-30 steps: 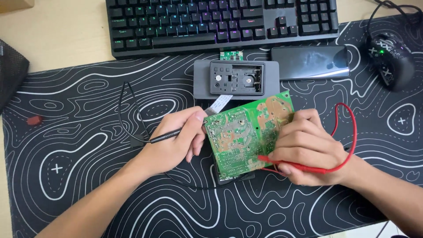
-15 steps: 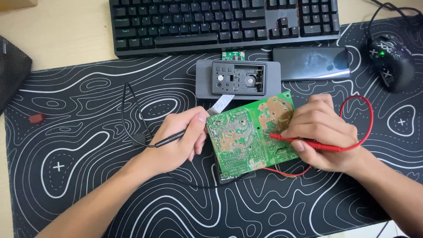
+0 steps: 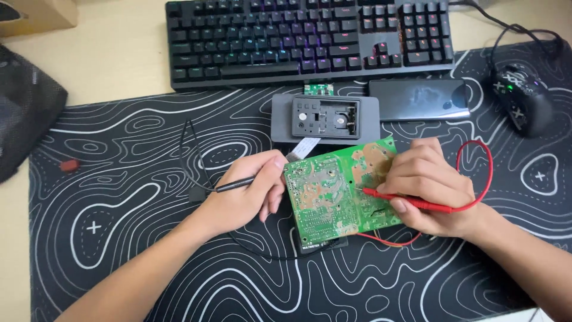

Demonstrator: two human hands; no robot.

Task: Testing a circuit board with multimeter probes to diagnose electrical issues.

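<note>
I judge the circuit board point(image 3: 341, 192) light, stiff, fragile, best held by its edges; my left hand point(image 3: 247, 194) pinches the black probe point(image 3: 235, 184), my right hand point(image 3: 426, 185) the red probe point(image 3: 411, 200).

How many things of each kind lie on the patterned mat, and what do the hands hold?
Test probes: 2, black probe in left hand, red probe in right hand
Circuit boards: 1, green circuit board
Grey cases: 1, grey case
Phones: 1, dark phone
Mice: 1, black mouse
Total: 6

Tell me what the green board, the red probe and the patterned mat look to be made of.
Circuit board: rigid green laminate, likely fibreglass, with shiny metal solder spots and coppery patches.
Red probe in the right hand: smooth plastic body; the thin tip looks metal.
Desk mat: matte black with white wavy lines, probably cloth over rubber.
</note>
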